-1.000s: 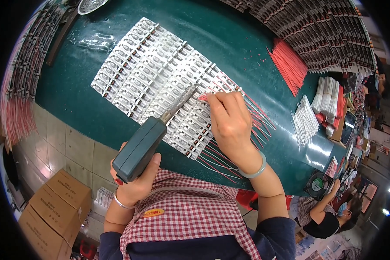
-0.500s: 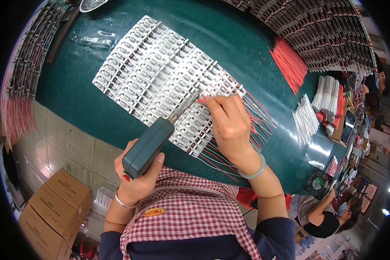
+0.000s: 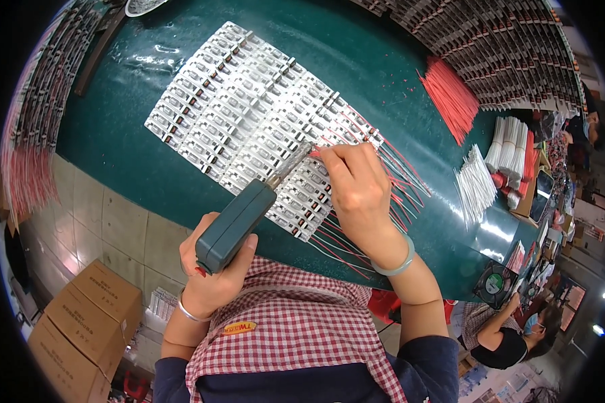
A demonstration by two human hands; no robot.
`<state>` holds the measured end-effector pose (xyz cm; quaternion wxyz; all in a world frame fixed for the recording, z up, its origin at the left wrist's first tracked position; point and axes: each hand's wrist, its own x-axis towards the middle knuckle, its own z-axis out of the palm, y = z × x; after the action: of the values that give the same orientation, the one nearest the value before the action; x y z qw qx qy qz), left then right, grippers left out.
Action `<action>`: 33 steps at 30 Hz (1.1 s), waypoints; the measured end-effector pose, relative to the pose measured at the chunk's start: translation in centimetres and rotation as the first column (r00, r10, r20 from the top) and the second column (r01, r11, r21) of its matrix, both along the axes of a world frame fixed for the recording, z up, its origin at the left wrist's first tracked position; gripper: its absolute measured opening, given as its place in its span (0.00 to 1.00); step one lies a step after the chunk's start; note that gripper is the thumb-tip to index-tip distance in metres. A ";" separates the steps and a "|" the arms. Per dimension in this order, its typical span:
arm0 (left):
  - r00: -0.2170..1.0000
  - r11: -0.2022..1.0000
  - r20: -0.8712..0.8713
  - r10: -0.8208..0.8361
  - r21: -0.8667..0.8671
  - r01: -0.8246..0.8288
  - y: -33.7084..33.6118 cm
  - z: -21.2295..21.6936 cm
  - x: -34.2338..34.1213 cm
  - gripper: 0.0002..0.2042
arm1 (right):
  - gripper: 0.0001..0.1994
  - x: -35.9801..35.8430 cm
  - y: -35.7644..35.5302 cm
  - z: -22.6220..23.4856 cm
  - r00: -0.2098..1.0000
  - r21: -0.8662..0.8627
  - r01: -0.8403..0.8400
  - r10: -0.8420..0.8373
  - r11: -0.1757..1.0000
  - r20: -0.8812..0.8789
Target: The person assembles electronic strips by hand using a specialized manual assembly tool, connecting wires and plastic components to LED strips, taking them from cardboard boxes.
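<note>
Both hands work at the near edge of the white sheet of small plastic parts [image 3: 249, 127] on the green bench [image 3: 396, 87] — soldering, it seems. Left hand [image 3: 212, 269] clenched round a grey-green soldering tool [image 3: 238, 221]; right hand [image 3: 356, 188] pinches a thin red wire [image 3: 316, 152] at its tip — next joint needs steady aim.

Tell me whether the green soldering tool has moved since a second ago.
Yes, slightly. The green soldering tool in the left hand has shifted up and right against the sheet of white parts, its tip now beside the right hand.
</note>
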<state>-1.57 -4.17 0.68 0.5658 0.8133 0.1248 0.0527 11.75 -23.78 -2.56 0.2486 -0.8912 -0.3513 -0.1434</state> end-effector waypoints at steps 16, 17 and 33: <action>0.997 0.997 0.024 0.075 0.013 -0.075 0.3 -0.2 -1.3 0.12 | 0.16 0.2 -0.4 -0.9 0.999 0.085 -0.025 0.022 0.996 0.033; 0.997 0.997 0.024 0.076 0.014 -0.076 0.3 -0.1 -1.4 0.12 | 0.16 0.0 -0.3 -0.7 0.999 0.086 -0.027 0.024 0.996 0.033; 0.998 1.000 0.065 0.009 0.005 -0.010 0.4 -0.4 -1.2 0.09 | 0.15 -1.3 0.4 -0.5 1.000 0.070 0.005 -0.005 0.998 0.000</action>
<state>-2.80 -3.81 0.26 0.5671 0.8122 0.1101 0.0819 10.43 -23.36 -3.07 0.2792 -0.8829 -0.3437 -0.1563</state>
